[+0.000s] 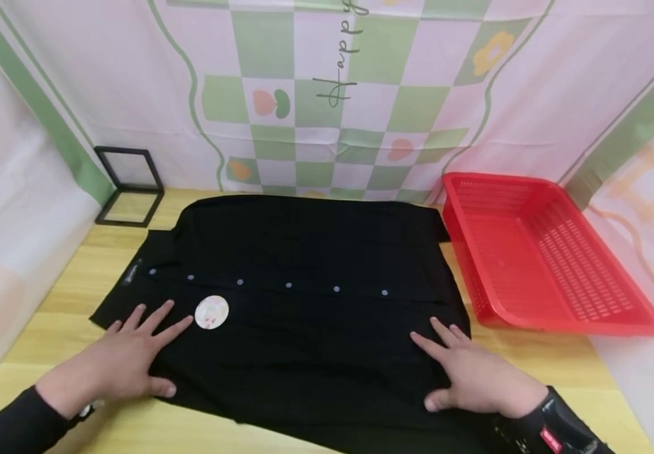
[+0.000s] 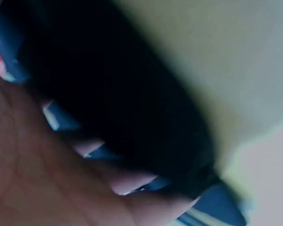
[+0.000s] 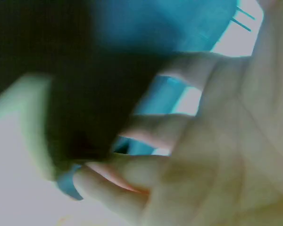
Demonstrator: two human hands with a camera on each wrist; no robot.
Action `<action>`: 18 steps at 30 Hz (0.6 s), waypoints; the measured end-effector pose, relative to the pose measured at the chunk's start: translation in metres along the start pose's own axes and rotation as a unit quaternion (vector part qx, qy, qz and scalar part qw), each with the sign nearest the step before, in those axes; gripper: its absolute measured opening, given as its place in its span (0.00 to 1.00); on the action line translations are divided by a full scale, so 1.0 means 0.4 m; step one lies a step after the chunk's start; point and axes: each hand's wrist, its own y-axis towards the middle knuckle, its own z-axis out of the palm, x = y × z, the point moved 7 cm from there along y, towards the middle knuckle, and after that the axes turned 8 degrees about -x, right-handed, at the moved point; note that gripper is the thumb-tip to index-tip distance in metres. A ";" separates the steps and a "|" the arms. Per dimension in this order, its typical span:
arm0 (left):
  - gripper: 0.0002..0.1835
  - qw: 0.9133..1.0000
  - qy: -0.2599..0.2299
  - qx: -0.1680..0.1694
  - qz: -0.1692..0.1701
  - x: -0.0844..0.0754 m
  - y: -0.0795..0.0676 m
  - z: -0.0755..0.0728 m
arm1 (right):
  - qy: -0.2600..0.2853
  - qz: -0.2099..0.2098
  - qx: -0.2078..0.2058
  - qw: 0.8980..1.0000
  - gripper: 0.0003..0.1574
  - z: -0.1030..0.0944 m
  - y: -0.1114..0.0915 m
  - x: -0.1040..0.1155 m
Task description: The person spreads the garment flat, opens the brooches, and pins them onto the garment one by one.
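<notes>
A black button-up shirt [image 1: 309, 252] lies spread on its side across the table, collar to the left, its row of pale buttons running left to right. My left hand [image 1: 128, 359] rests on the shirt near the collar with fingers spread. By its index fingertip is a round pale sticker [image 1: 211, 313] on the cloth. Fingers also spread, my right hand [image 1: 468, 372] rests on the shirt's right part. Both wrist views are blurred; dark cloth [image 2: 108, 94] fills much of the left one, and the right one shows the palm and fingers [image 3: 151, 127] beside dark cloth.
A red plastic basket [image 1: 488, 296] stands at the right, close against the shirt. At the back left is a black hinged frame [image 1: 128, 188]. Wood-patterned tabletop [image 1: 54, 309] shows around the shirt, and a printed curtain [image 1: 327, 82] hangs behind.
</notes>
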 end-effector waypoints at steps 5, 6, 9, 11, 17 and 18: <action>0.42 0.995 0.028 -0.090 0.026 0.003 0.060 -0.095 | -0.065 -0.045 -0.146 0.986 0.48 -0.085 0.071 0.038; 0.41 0.994 0.030 -0.100 0.026 0.007 0.077 -0.106 | -0.073 -0.041 -0.157 0.984 0.50 -0.092 0.089 0.039; 0.46 0.996 0.020 -0.087 0.021 0.022 0.127 -0.113 | -0.065 -0.007 -0.136 0.988 0.61 -0.082 0.143 0.022; 0.51 0.999 -0.003 -0.052 0.009 0.038 0.152 -0.100 | -0.048 0.012 -0.119 0.992 0.65 -0.068 0.173 0.004; 0.59 0.998 -0.057 0.021 -0.009 0.073 0.168 -0.057 | -0.014 0.059 -0.097 0.993 0.68 -0.042 0.220 -0.043; 0.59 0.998 -0.059 0.025 -0.011 0.076 0.167 -0.052 | -0.010 0.070 -0.084 0.994 0.69 -0.038 0.222 -0.051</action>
